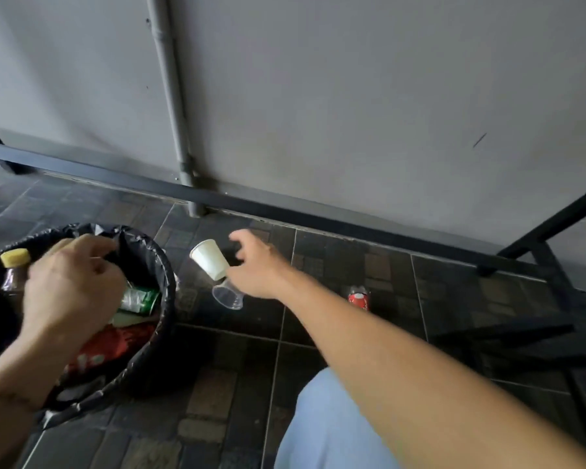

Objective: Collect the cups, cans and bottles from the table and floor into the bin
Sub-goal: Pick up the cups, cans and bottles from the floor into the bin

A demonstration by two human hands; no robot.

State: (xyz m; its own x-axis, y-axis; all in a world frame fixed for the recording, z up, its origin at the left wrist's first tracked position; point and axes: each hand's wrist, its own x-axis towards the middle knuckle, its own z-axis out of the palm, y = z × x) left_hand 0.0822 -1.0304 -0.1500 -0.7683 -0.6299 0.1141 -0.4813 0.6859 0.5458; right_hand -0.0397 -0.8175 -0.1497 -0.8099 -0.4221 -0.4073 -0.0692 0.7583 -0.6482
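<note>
Pale blue trouser cloth fills the lower middle of the view, with the right forearm stretched out above it toward the tiled floor. At its end the right hand has its fingers partly spread, pinching a white paper cup by its base, tilted with the mouth up and to the left; a clear plastic cup hangs just below the same hand, mouth down, and appears to be gripped too (whether it is nested with the white one or merely held beside it I cannot tell). Both cups hover just right of the bin, which is lined with a black bag and already holds a green can, red packaging and a brown bottle with a yellow cap. Over the bin sits the left hand, fingers curled closed around the bag's rim, seemingly holding it wide.

My guess is both cups are feather-light and easily crushed, the clear one slick and brittle, so a gentle pinch near the stiffer rim or base suits them. A red can stands on the floor well to the right, not yet collected; it looks dented, likely empty and light, best taken around its middle.
</note>
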